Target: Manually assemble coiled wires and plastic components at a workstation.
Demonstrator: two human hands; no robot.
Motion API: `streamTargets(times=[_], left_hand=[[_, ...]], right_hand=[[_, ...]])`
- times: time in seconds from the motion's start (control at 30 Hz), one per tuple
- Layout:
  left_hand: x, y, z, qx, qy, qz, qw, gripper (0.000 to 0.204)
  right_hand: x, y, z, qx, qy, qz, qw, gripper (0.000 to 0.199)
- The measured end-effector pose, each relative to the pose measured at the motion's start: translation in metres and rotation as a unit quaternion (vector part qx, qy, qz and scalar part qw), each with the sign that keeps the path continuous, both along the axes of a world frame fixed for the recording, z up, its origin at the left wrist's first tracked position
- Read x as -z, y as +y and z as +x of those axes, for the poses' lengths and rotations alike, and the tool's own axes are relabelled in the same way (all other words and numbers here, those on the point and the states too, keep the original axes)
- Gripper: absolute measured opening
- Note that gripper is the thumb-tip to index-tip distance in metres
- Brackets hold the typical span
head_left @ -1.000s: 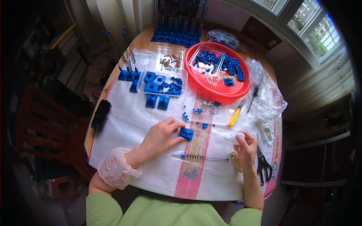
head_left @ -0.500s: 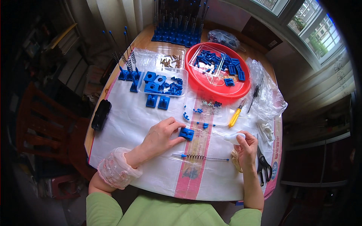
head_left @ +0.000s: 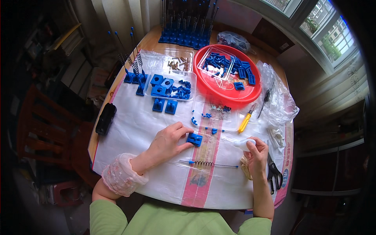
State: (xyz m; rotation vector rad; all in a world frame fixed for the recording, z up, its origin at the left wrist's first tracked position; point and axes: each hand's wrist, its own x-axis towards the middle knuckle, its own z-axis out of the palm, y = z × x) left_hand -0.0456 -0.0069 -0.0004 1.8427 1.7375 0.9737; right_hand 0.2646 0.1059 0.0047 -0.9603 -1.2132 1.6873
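Note:
My left hand (head_left: 169, 140) pinches a small blue plastic base (head_left: 194, 139) by its left side, low over the sheet in the middle of the table. Held in my right hand (head_left: 257, 154) is a small white squeeze bottle (head_left: 246, 144), lying sideways with its narrow end toward the base but apart from it. Between me and the base lies a thin rod with a black coil spring (head_left: 203, 163), a blue cone on its left part and a blue tip at the right end. A tan piece of cloth (head_left: 246, 168) is beside my right wrist.
Clear trays hold blue parts (head_left: 178, 89), brass-coloured pins (head_left: 178, 63) and small nuts (head_left: 221, 109). A red basin (head_left: 203, 92) holds more blue pieces. A yellow-handled tool (head_left: 244, 122), black scissors (head_left: 275, 174) and a black case (head_left: 105, 119) lie around. Finished-looking sprung stands (head_left: 184, 36) line the back.
Both hands keep their places and their holds on the blue base and the white bottle. The whole view has shifted very slightly.

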Motion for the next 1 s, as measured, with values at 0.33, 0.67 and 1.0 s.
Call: streamTargets(times=[0.33, 0.67, 1.0], left_hand=[[0.0001, 0.0, -0.0004, 0.002, 0.004, -0.006, 1.0, 0.037], [0.0002, -0.0001, -0.0002, -0.001, 0.003, -0.004, 1.0, 0.038], [0.0013, 0.0002, -0.0004, 0.0, 0.008, -0.007, 1.0, 0.038]], right_hand=[[-0.0001, -0.0006, -0.0001, 0.005, -0.009, -0.008, 1.0, 0.014], [-0.0006, -0.0008, -0.0005, 0.001, -0.003, -0.008, 1.0, 0.01], [-0.0009, -0.0013, -0.0014, 0.009, -0.01, -0.012, 1.0, 0.01]])
